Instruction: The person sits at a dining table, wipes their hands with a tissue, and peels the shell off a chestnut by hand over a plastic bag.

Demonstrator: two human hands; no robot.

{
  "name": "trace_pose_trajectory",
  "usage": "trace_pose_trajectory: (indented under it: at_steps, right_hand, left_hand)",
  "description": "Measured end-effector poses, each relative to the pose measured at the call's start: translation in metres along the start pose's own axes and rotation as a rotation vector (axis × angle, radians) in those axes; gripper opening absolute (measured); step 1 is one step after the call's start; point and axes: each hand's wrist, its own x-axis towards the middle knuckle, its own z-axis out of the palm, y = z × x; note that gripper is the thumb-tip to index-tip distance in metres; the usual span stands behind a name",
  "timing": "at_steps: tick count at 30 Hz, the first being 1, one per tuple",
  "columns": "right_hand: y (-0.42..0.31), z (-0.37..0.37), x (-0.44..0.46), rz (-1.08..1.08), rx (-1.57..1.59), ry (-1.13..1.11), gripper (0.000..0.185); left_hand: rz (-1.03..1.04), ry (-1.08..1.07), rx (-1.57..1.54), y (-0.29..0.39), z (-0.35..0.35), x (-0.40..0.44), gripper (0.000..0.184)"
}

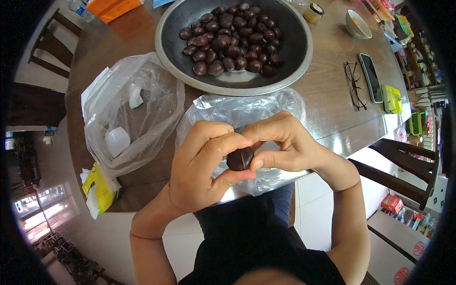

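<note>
A dark brown chestnut (240, 159) with a pale slit down its shell is held up between my two hands. My left hand (202, 164) pinches it from the left, with thumb below and forefinger above. From the other side, the thumb and forefinger of my right hand (284, 142) press on it. Under my hands lies a clear plastic bag (285, 102) at the table's near edge. Beyond it, a wide metal basin (164, 57) holds a heap of chestnuts (232, 40), several with visible slits.
An open clear plastic bag (161, 90) with white scraps lies left, beside a yellow packet (102, 190). Eyeglasses (355, 85), a phone (371, 78), a green pack (393, 99), a bowl (358, 24) and a small jar (313, 13) stand right on the table (323, 118). A chair (403, 171) is at right.
</note>
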Motion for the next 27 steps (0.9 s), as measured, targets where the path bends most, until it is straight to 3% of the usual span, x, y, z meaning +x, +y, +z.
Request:
trace_pose_trajectory:
  at_steps: [3, 6, 15, 21, 27]
  right_hand:
    - [-0.002, -0.004, 0.001, 0.023, -0.124, -0.026, 0.029]
    - [-0.004, -0.003, 0.000, 0.103, -0.013, 0.055, 0.031]
    - [-0.004, 0.002, -0.002, 0.199, 0.389, 0.054, 0.028]
    - [-0.013, -0.003, 0.001, 0.405, 0.192, 0.047, 0.030]
    - [0.002, -0.003, 0.000, 0.341, 0.182, 0.031, 0.025]
  left_hand:
    - [-0.063, -0.026, 0.018, -0.001, -0.001, 0.000, 0.039]
    - [-0.009, -0.006, 0.130, -0.004, -0.002, -0.001, 0.043]
    - [0.045, 0.010, 0.085, -0.007, -0.003, 0.000, 0.050]
    - [0.075, -0.006, 0.268, -0.007, 0.004, 0.000, 0.047]
    - [0.088, -0.034, 0.379, -0.009, 0.006, -0.001, 0.046]
